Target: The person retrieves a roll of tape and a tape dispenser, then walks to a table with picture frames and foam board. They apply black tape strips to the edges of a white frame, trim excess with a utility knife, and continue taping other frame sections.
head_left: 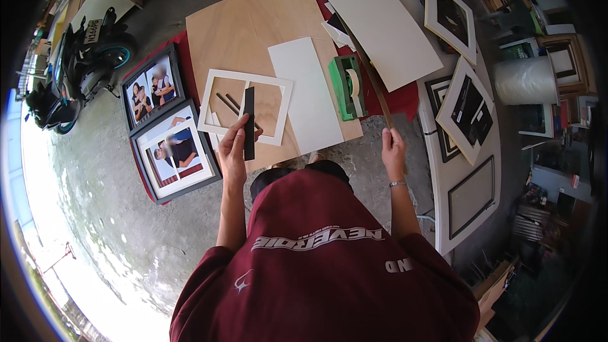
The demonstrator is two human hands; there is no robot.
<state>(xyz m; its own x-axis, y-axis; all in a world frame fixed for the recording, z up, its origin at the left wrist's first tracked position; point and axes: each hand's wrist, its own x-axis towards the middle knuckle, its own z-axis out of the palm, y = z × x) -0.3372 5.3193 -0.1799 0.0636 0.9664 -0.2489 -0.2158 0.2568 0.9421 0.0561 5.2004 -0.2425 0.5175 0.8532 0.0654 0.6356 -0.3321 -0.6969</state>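
Observation:
My left hand [234, 149] is closed on a flat black strip [249, 128], which stands upright over the near edge of the plywood board [253, 16]. Beneath the strip lies a white mat with two openings [283, 109], and a few thin dark sticks [229, 102] show inside it. Farther right, my right hand [394, 150] has its fingers closed round the near end of a long, thin brown strip [375, 82]. That strip slants away beside a green tape dispenser [342, 98]. A white sheet [307, 98] rests between the mat and the dispenser.
Two dark-framed photos [131, 125] lie at the left on red cloth. A large pale board [386, 25] covers the far right side. Another table [437, 196] at the right holds several frames [468, 111]. A motorbike [79, 69] stands on the floor at far left.

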